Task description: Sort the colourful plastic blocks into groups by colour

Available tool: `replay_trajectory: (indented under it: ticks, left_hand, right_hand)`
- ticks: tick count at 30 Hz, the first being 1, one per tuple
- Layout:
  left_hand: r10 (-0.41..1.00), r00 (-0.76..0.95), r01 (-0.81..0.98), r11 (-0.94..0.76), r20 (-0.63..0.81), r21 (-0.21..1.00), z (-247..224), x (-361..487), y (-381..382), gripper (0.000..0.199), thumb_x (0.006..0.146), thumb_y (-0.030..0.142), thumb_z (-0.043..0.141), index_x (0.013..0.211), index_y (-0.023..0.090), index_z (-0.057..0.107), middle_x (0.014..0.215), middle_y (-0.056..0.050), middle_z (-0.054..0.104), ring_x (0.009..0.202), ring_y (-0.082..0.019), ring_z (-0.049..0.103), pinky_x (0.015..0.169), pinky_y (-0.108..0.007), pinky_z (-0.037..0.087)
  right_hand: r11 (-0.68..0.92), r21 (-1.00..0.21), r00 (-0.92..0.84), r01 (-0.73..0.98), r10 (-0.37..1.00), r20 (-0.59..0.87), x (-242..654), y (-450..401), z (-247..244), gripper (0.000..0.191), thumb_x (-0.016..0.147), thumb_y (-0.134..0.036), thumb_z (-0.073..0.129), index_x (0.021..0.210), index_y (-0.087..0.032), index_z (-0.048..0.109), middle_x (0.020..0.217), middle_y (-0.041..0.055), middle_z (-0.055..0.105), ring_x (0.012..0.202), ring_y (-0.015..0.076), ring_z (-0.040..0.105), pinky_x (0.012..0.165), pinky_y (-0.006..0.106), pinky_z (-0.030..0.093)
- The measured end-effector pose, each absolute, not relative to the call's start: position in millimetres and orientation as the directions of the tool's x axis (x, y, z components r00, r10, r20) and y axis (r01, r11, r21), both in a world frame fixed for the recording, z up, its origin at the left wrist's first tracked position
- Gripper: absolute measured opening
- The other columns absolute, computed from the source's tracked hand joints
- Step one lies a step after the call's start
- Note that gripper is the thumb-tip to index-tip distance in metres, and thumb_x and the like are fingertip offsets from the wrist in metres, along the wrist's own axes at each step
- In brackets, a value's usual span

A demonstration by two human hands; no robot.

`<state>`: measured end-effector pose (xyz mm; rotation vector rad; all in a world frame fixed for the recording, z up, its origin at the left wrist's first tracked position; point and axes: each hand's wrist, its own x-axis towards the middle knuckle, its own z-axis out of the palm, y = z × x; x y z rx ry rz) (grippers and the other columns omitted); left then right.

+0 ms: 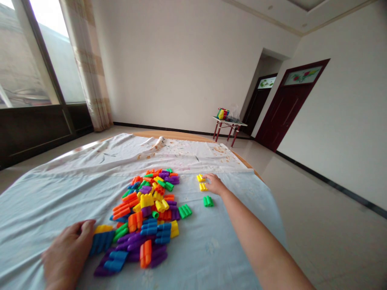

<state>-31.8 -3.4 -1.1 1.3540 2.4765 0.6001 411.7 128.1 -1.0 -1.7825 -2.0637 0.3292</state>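
A heap of interlocking plastic toy blocks (146, 205) in orange, purple, blue, yellow and green lies on a pale blue sheet (39, 201). My left hand (68, 254) is at the heap's near left edge, its fingers against a blue block (101, 242) below a yellow block (102, 229). My right hand (215, 184) lies to the right of the heap, fingertips at a yellow block (200, 178). Another yellow block (203, 187) sits just below those fingertips, and a green block (208, 201) lies apart from the hand, nearer me.
The sheet covers a round wooden table edge (242, 160), with a stained white cloth (136, 155) beyond the blocks. A small red-legged table (229, 123) holding bags stands at the far wall. A tiled floor surrounds the table.
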Motion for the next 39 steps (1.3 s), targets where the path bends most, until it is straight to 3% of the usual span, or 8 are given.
replay_trajectory:
  ticks: [11, 19, 24, 32, 39]
  left_hand:
    - [0.844, -0.536, 0.749, 0.465, 0.02, 0.473, 0, -30, -6, 0.064, 0.08, 0.058, 0.014, 0.101, 0.021, 0.06, 0.112, -0.012, 0.061, 0.105, -0.03, 0.053, 0.086, -0.04, 0.038]
    - [0.854, -0.519, 0.755, 0.442, 0.028, 0.484, -1, -30, -6, 0.063, 0.08, 0.058, 0.015, 0.1, 0.02, 0.061, 0.111, -0.013, 0.062, 0.104, -0.029, 0.053, 0.084, -0.039, 0.039]
    - [0.853, -0.52, 0.76, 0.439, 0.043, 0.479, -2, -30, -6, 0.064, 0.08, 0.058, 0.014, 0.099, 0.019, 0.062, 0.109, -0.014, 0.063, 0.101, -0.03, 0.054, 0.082, -0.04, 0.039]
    - [0.853, -0.521, 0.764, 0.458, 0.016, 0.454, 1, -30, -5, 0.066, 0.08, 0.058, 0.013, 0.103, 0.019, 0.061, 0.112, -0.014, 0.061, 0.104, -0.031, 0.053, 0.082, -0.04, 0.039]
    - [0.851, -0.525, 0.757, 0.463, 0.007, 0.462, 0, -31, -5, 0.065, 0.08, 0.058, 0.014, 0.102, 0.02, 0.061, 0.114, -0.013, 0.06, 0.105, -0.031, 0.053, 0.082, -0.039, 0.039]
  right_hand:
    - [0.05, -0.343, -0.038, 0.938, 0.998, 0.042, 392, 134, -7, 0.043, 0.075, -0.01, 0.049, 0.111, -0.028, 0.064, 0.129, 0.0037, 0.053, 0.12, 0.0243, 0.045, 0.098, 0.041, 0.033]
    - [0.075, -0.424, -0.017, 0.903, 0.99, 0.14, 406, 130, -3, 0.044, 0.074, -0.008, 0.052, 0.113, -0.025, 0.062, 0.125, 0.0049, 0.055, 0.118, 0.023, 0.047, 0.098, 0.038, 0.036]
    - [0.147, -0.492, -0.078, 0.858, 0.984, 0.159, 420, 123, -8, 0.036, 0.069, -0.013, 0.062, 0.102, -0.026, 0.067, 0.108, 0.0018, 0.064, 0.105, 0.0212, 0.056, 0.093, 0.033, 0.042]
    - [0.195, -0.535, -0.138, 0.822, 0.98, 0.144, 419, 126, -18, 0.036, 0.066, -0.015, 0.067, 0.102, -0.017, 0.068, 0.101, 0.006, 0.068, 0.09, 0.0196, 0.062, 0.085, 0.03, 0.047]
    - [0.168, -0.547, -0.088, 0.82, 0.982, 0.168, 420, 128, -18, 0.034, 0.067, -0.013, 0.065, 0.101, -0.019, 0.068, 0.103, 0.0054, 0.067, 0.094, 0.0194, 0.061, 0.087, 0.031, 0.046]
